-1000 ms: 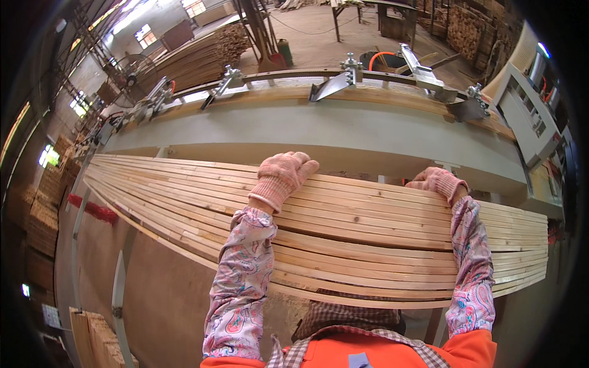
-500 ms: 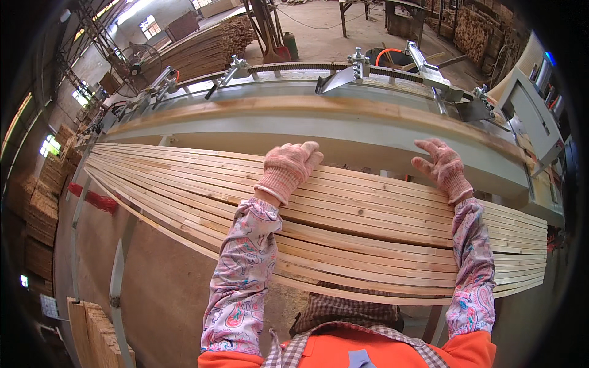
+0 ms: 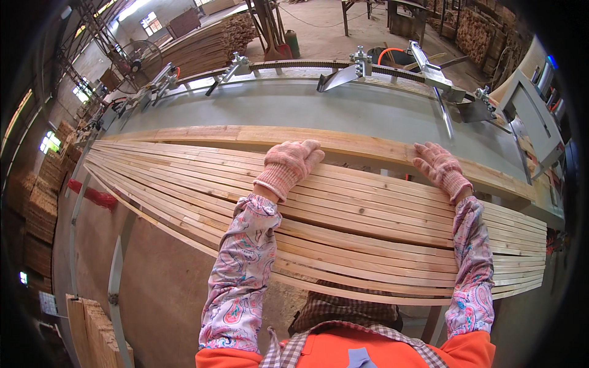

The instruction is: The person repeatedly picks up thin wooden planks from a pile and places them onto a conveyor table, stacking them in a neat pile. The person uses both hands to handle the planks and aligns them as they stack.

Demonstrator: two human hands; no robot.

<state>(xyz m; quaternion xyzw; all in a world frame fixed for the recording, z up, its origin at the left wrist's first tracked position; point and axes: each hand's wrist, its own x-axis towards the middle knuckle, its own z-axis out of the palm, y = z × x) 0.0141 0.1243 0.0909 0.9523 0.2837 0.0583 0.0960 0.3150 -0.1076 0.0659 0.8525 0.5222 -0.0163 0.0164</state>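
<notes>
A row of long, pale wooden strips point(image 3: 368, 211) lies side by side in front of me, fanning wide in the middle. My left hand point(image 3: 291, 164), in a pink knit glove, rests on the far strips with its fingers bent together over their edge; the fingertips are partly hidden. To the right, my right hand point(image 3: 443, 168), gloved alike, has its fingers stretched out at the near edge of a long wooden board point(image 3: 343, 141); its fingertips appear to touch it. That board lies along the near side of a grey machine bed point(image 3: 264, 104), beyond the strips.
Metal clamps and arms point(image 3: 361, 64) line the bed's far side, with a toothed rail. At the right stands a grey machine housing point(image 3: 532, 116). Metal legs point(image 3: 118, 264) support the strips. Stacked timber point(image 3: 98, 331) stands at the lower left, and a red net-like bundle point(image 3: 92, 195) hangs nearby.
The long wooden board has moved toward me across the grey bed, close to the strips and my fingers. My right hand has dipped slightly; my left hand has hardly moved.
</notes>
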